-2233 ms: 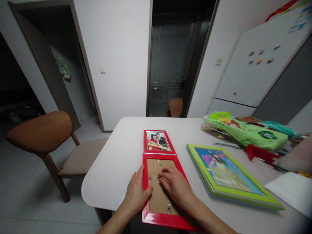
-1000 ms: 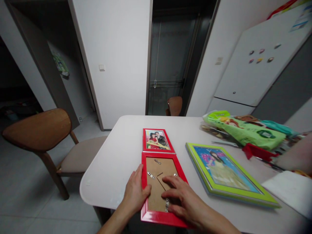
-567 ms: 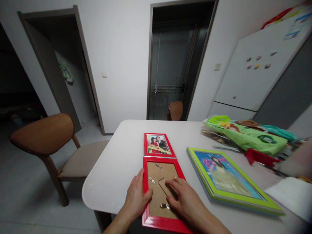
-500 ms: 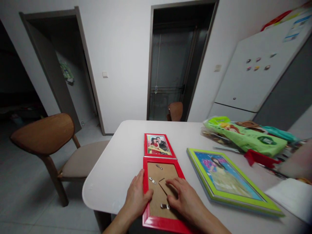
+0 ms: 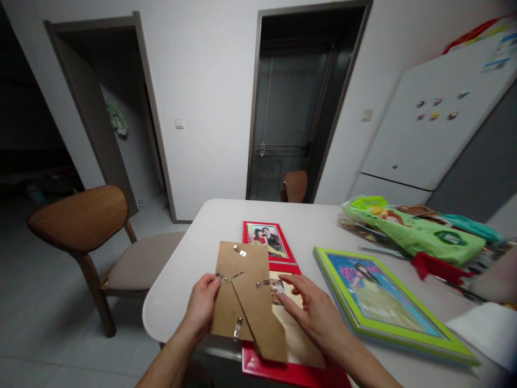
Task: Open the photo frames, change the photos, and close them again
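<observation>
My left hand (image 5: 201, 303) pinches the left edge of a brown picture frame backing board (image 5: 246, 275), which is lifted and tilted. Metal clips and a slanted support leg show on the board's face. Beneath it lies a red picture frame (image 5: 258, 362), face down at the table's near edge and partly covered. Cream paper (image 5: 299, 337) and a small piece of a picture (image 5: 278, 291) show inside this frame. My right hand (image 5: 317, 312) hovers over that opening, fingers apart and holding nothing. A second red frame (image 5: 287, 248) with a couple's photo lies just beyond, partly behind the board.
A green picture frame (image 5: 388, 307) lies on the white table (image 5: 194, 242) to the right. Behind it are a green package (image 5: 428, 226), a red tray-like object (image 5: 440, 268) and white paper (image 5: 484, 328). A wooden chair (image 5: 81, 218) stands at the left.
The backing board has come out of the red frame and moved up and left in my left hand. My right hand has let go of the board area, and the frame's inside now shows.
</observation>
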`<state>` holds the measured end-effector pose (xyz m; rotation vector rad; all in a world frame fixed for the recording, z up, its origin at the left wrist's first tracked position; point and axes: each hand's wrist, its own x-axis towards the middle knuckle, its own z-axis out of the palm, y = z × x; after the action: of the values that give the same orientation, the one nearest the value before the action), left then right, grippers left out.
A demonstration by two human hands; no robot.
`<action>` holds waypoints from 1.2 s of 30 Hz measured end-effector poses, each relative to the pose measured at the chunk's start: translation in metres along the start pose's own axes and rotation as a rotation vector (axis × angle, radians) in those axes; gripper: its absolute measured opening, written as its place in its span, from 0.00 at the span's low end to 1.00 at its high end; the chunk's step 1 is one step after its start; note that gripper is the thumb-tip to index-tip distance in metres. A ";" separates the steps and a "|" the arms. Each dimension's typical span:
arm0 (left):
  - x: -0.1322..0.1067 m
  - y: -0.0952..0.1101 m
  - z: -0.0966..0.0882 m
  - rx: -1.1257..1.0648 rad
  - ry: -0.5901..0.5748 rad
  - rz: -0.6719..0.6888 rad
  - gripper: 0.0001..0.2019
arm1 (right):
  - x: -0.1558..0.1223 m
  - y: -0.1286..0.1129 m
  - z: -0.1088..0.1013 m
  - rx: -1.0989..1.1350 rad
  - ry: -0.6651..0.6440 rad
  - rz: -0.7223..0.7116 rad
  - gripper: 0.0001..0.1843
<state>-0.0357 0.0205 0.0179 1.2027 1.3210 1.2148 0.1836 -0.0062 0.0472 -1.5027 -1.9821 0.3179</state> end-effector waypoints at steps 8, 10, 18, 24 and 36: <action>0.016 -0.021 -0.067 0.276 0.105 -0.065 0.14 | -0.011 0.067 0.011 -0.313 -0.099 0.276 0.24; 0.021 -0.026 -0.072 0.391 0.117 -0.052 0.12 | -0.012 0.068 0.013 -0.325 -0.119 0.294 0.25; 0.023 -0.014 -0.081 0.843 0.152 0.001 0.05 | -0.006 0.061 0.011 -0.306 -0.118 0.305 0.26; -0.001 0.009 -0.031 0.883 0.062 0.148 0.09 | -0.005 0.059 0.009 -0.248 -0.087 0.293 0.24; -0.044 0.033 0.099 0.368 -0.263 0.280 0.33 | -0.010 0.015 -0.029 1.182 -0.049 0.621 0.41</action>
<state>0.0676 -0.0157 0.0452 1.7945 1.2374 0.9813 0.2146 -0.0152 0.0581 -1.1814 -0.8845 1.4694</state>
